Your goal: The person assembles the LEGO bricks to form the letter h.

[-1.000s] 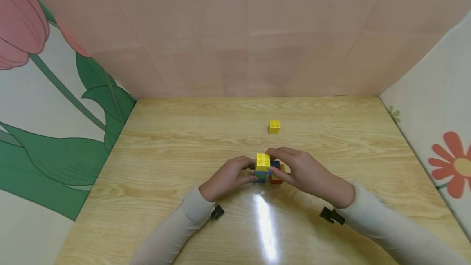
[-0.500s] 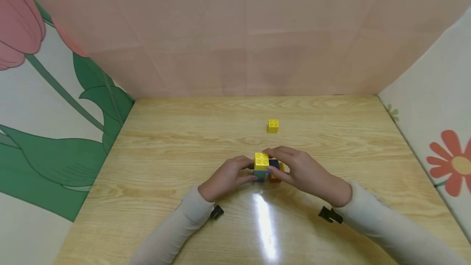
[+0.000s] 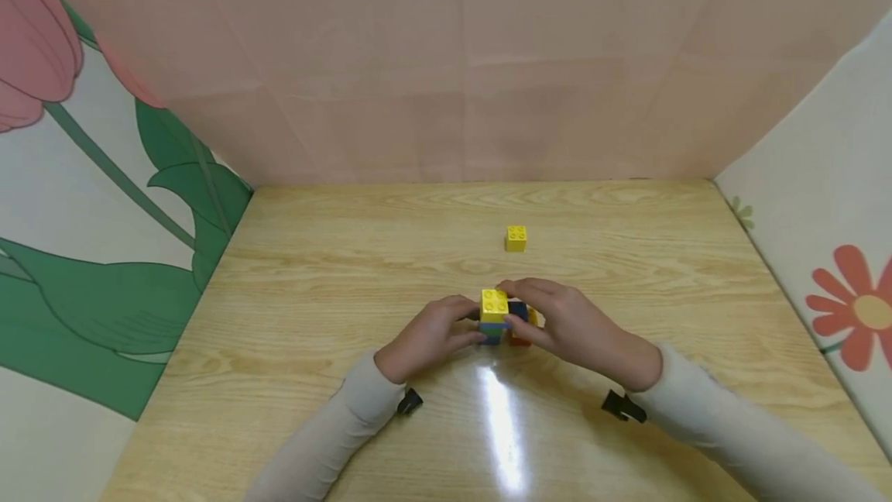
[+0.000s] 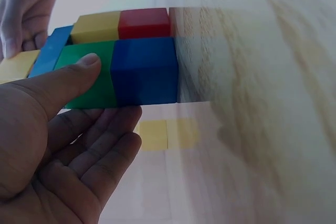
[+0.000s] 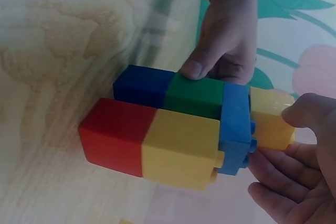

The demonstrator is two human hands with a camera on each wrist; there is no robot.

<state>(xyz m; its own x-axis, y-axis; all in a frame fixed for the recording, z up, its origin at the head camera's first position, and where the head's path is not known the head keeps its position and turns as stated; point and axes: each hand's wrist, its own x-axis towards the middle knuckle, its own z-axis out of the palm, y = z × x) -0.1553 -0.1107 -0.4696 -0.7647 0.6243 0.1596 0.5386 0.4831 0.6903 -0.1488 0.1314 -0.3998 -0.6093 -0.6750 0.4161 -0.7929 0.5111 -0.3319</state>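
A small structure of toy building bricks stands on the table between my hands. One column has a dark blue brick [image 4: 144, 71] at the bottom and a green brick [image 4: 89, 77] above; beside it, a yellow brick [image 5: 181, 142] sits on a red brick [image 5: 116, 136]. Across both columns lies a lighter blue brick [image 5: 235, 124], topped at its left end by another yellow brick [image 3: 494, 305]. My left hand [image 3: 432, 338] grips the green brick between thumb and fingers. With thumb and fingertips, my right hand [image 3: 574, 328] pinches the top yellow brick [image 5: 271, 116].
A loose yellow brick [image 3: 516, 238] lies on the wooden table [image 3: 334, 254] beyond the structure. A pink wall [image 3: 460, 84] borders the back, with flower-patterned panels at both sides. Glare crosses the tabletop in front of the bricks.
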